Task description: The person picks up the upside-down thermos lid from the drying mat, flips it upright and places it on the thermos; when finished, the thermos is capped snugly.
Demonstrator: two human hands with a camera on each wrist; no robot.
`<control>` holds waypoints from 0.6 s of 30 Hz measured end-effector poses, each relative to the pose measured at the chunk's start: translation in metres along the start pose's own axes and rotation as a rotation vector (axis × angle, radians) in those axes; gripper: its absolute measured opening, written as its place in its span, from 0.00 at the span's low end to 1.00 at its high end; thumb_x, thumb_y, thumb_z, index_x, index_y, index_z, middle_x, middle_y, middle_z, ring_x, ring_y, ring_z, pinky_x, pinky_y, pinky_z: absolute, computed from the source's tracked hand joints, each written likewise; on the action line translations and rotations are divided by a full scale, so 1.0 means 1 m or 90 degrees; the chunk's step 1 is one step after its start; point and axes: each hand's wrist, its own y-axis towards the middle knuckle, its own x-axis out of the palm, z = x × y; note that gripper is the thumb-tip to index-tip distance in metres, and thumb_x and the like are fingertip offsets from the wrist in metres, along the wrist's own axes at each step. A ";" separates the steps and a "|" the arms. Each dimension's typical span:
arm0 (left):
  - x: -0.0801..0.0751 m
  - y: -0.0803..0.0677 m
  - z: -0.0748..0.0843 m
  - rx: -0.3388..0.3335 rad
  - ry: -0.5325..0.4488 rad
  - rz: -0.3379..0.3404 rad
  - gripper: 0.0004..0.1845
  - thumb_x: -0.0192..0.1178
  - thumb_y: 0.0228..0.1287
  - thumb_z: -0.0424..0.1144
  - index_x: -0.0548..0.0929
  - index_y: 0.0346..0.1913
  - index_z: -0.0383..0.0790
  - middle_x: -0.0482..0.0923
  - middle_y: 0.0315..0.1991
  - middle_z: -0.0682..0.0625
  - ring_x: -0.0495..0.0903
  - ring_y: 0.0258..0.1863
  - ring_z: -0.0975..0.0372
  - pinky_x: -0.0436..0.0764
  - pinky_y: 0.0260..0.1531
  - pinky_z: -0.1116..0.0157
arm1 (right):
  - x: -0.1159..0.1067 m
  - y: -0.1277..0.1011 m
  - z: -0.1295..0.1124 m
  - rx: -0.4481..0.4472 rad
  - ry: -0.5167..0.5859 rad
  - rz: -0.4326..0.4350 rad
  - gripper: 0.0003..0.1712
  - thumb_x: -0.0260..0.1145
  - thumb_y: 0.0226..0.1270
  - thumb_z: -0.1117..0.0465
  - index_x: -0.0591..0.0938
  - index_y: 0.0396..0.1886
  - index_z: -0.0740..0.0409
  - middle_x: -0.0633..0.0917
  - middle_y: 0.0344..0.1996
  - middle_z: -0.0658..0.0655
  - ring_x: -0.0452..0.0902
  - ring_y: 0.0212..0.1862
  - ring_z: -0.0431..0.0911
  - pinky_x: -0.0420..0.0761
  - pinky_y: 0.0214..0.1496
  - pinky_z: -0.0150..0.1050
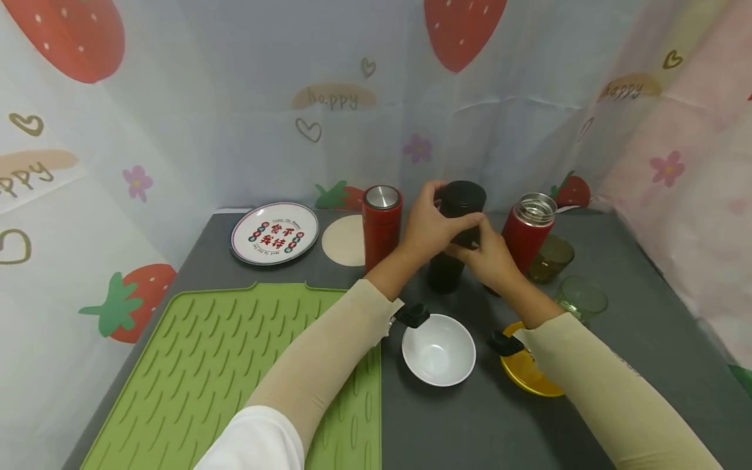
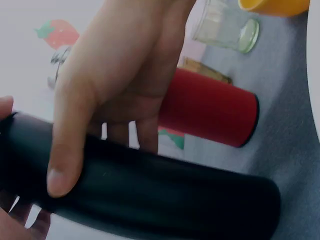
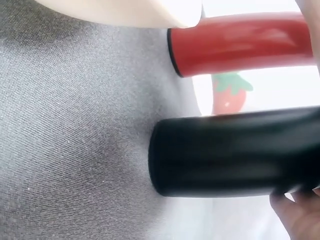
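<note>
A black cylindrical flask point(image 1: 463, 199) is between both hands at the back of the grey table, with its black top on. My left hand point(image 1: 431, 222) grips it near the top from the left. Lower down, my right hand point(image 1: 490, 254) holds its body from the right, and the right thumb lies across it in the left wrist view. The flask's lower end point(image 3: 200, 160) is over the tabletop; whether it touches is unclear. Left of it stands a red flask with a steel lid point(image 1: 382, 228). An uncapped red flask point(image 1: 529, 228) stands behind my right hand.
A white bowl point(image 1: 438, 352) and a yellow bowl point(image 1: 531, 375) sit below the forearms. Two glass cups, amber point(image 1: 550, 258) and greenish point(image 1: 581, 297), stand at right. At left are a green ridged mat point(image 1: 235, 365), a printed plate point(image 1: 274, 234) and a cream disc point(image 1: 343, 241).
</note>
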 end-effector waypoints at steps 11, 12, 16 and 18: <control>-0.072 -0.075 0.023 0.116 0.225 -0.154 0.31 0.63 0.66 0.51 0.72 0.66 0.39 0.74 0.61 0.50 0.74 0.59 0.62 0.74 0.55 0.61 | 0.012 0.004 0.001 -0.006 0.071 -0.017 0.44 0.70 0.64 0.54 0.58 0.72 0.58 0.70 0.65 0.64 0.67 0.65 0.59 0.68 0.63 0.57; -0.086 -0.087 0.021 0.164 0.218 -0.171 0.24 0.63 0.66 0.47 0.77 0.61 0.39 0.78 0.56 0.51 0.77 0.54 0.63 0.77 0.51 0.61 | 0.012 0.004 0.000 0.004 0.066 -0.018 0.45 0.71 0.63 0.52 0.57 0.72 0.58 0.71 0.65 0.64 0.67 0.65 0.59 0.68 0.63 0.57; -0.146 -0.128 -0.001 0.240 0.237 -0.243 0.11 0.65 0.65 0.40 0.84 0.48 0.41 0.83 0.44 0.54 0.80 0.45 0.65 0.79 0.46 0.61 | 0.008 0.008 0.000 0.025 0.055 -0.016 0.48 0.72 0.61 0.47 0.57 0.72 0.56 0.71 0.65 0.63 0.67 0.65 0.57 0.68 0.63 0.56; -0.172 -0.146 -0.014 0.178 0.296 -0.279 0.15 0.65 0.65 0.44 0.84 0.51 0.42 0.82 0.47 0.54 0.79 0.48 0.64 0.78 0.49 0.58 | 0.005 0.009 0.000 0.027 0.052 -0.019 0.49 0.72 0.61 0.46 0.56 0.73 0.56 0.70 0.65 0.62 0.66 0.66 0.57 0.68 0.64 0.55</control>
